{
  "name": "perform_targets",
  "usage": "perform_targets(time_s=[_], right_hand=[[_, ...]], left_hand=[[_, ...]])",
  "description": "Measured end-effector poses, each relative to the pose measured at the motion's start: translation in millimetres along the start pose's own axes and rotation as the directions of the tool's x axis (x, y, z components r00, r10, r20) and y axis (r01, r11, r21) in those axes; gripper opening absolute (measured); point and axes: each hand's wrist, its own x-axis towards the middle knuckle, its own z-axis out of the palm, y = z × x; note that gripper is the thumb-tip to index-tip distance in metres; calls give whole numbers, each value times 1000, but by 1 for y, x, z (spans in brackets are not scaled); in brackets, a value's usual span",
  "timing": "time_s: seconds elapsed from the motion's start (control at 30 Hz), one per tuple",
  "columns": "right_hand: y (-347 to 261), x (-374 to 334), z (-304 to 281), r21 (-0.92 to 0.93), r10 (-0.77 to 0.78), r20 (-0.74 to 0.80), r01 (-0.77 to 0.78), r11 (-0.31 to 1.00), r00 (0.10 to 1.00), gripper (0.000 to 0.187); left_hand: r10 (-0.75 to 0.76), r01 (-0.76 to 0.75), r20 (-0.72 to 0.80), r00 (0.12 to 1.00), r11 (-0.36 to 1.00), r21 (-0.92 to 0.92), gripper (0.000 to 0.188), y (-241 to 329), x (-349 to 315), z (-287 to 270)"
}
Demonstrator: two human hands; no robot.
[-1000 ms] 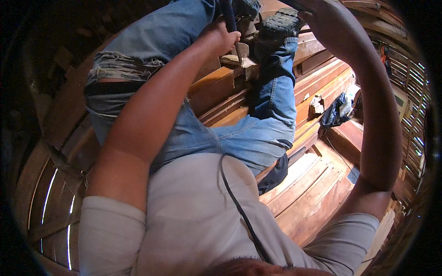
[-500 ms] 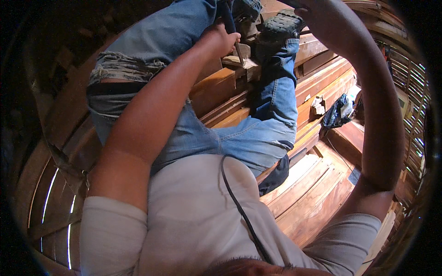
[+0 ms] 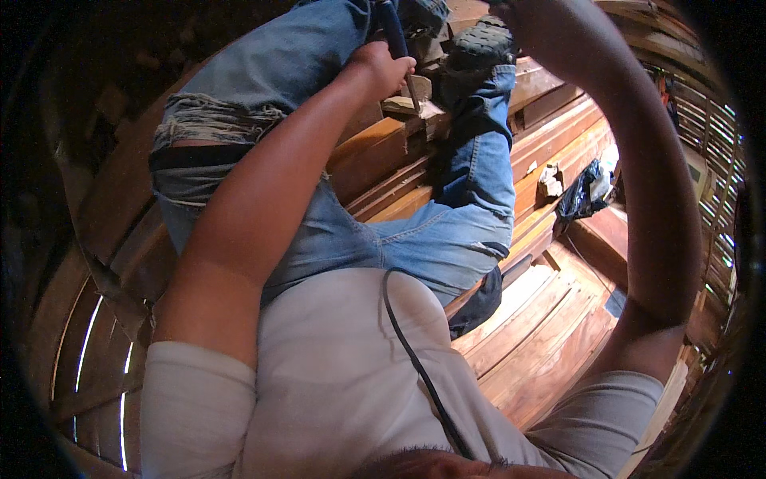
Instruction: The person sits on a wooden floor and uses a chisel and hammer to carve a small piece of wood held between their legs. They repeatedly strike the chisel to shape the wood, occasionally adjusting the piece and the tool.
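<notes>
My left hand (image 3: 384,67) is closed around a long narrow dark tool (image 3: 392,28), steeply slanted between my knees. Its thin lower end reaches down beside a pale wood block (image 3: 399,104); its upper end runs out at the top edge, so its kind does not show. My right hand (image 3: 523,24) is raised at the top edge, in shadow and partly cut off. Its fingers look curled round something dark that I cannot make out. Below it is my dark shoe (image 3: 483,41) with a ridged sole.
I sit astride stacked brown boards (image 3: 371,152) in torn blue jeans (image 3: 447,235). To the right lie a black plastic bag (image 3: 581,191) and lit planks (image 3: 542,343). A black cable (image 3: 415,359) runs down my shirt. A slatted wall (image 3: 722,184) stands far right.
My right hand has shifted slightly left and up at the top edge. My left hand and the dark tool have stayed almost in place.
</notes>
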Motion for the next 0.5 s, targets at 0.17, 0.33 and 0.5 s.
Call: perform_targets(time_s=[0.17, 0.33, 0.5], right_hand=[[-15, -14, 2, 53, 59, -97, -54, 997, 994, 45], [-4, -1, 9, 186, 31, -215, 10, 983, 976, 42], [5, -1, -17, -85, 65, 89, -57, 995, 994, 39]], left_hand=[[37, -38, 60, 998, 999, 32, 34, 2, 0, 8], [22, -22, 40, 999, 1000, -6, 36, 0, -1, 10], [6, -5, 6, 1000, 988, -154, 30, -1, -3, 14]])
